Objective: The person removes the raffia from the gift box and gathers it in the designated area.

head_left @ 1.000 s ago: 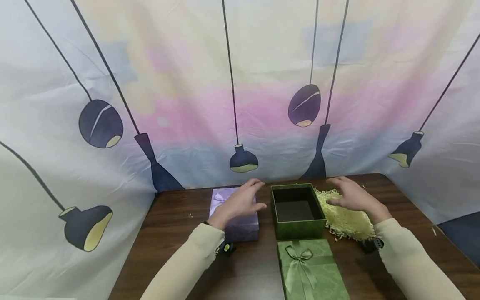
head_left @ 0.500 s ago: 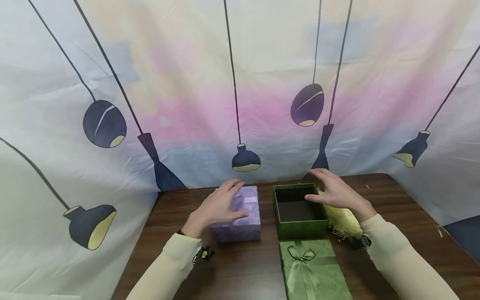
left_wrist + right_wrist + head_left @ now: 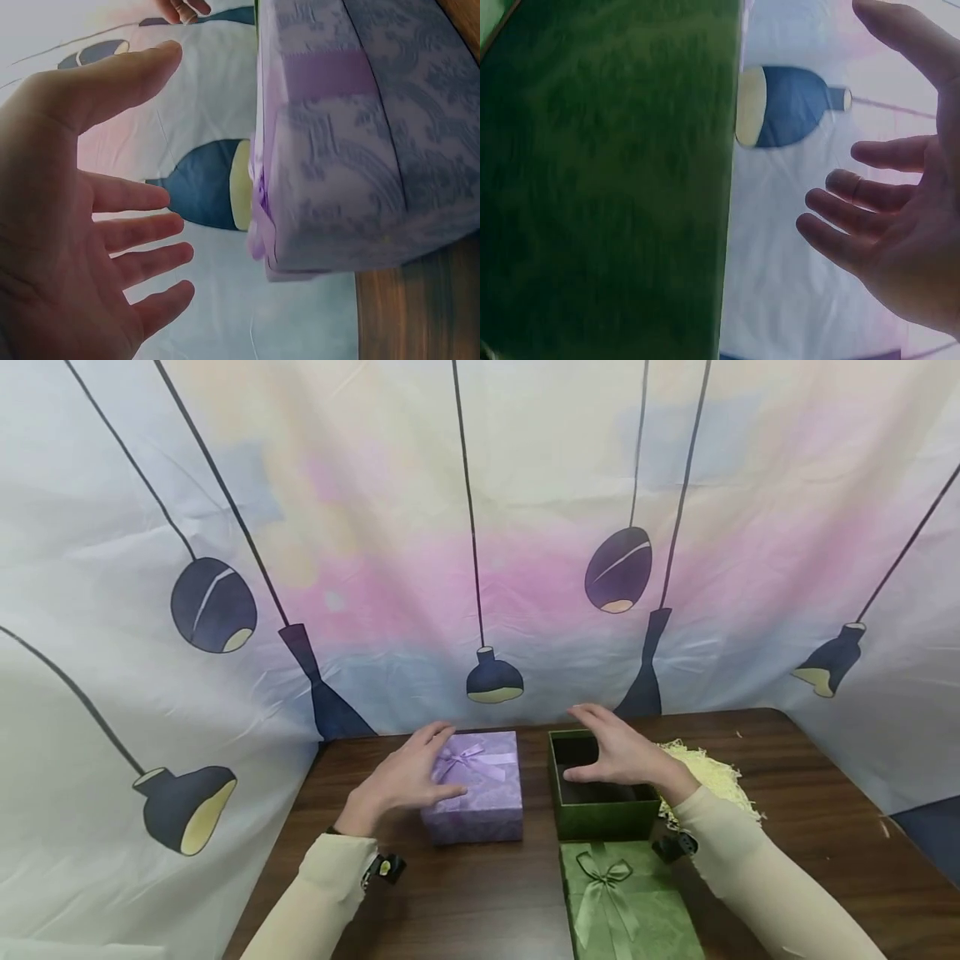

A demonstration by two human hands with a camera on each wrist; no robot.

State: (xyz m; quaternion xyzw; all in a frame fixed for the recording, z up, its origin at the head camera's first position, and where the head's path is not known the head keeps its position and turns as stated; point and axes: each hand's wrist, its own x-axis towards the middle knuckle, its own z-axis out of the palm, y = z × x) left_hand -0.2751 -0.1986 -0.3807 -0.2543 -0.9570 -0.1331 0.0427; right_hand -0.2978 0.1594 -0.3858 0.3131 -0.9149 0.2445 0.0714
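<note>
A purple gift box (image 3: 476, 789) with a ribbon bow on its lid sits on the table, left of centre. My left hand (image 3: 401, 777) is over its left side, fingers spread and holding nothing; the left wrist view shows the box (image 3: 337, 150) beyond the fingertips. To the right stands a green box (image 3: 603, 820) without its lid, dark inside. Above its opening is my right hand (image 3: 618, 752), empty, thumb and fingers apart. In front of that box lies the green lid (image 3: 660, 902) with its green bow (image 3: 603, 877).
Pale yellow shredded paper (image 3: 712, 781) lies in a heap right of the green box, partly hidden by the right forearm. The dark wooden table (image 3: 480, 902) ends at a fabric backdrop (image 3: 390, 568) printed with hanging lamps. A few loose shreds dot the tabletop.
Both hands have moved left: the left from over the purple box to its left side, the right from above the shredded paper to over the green box. The boxes stay in place.
</note>
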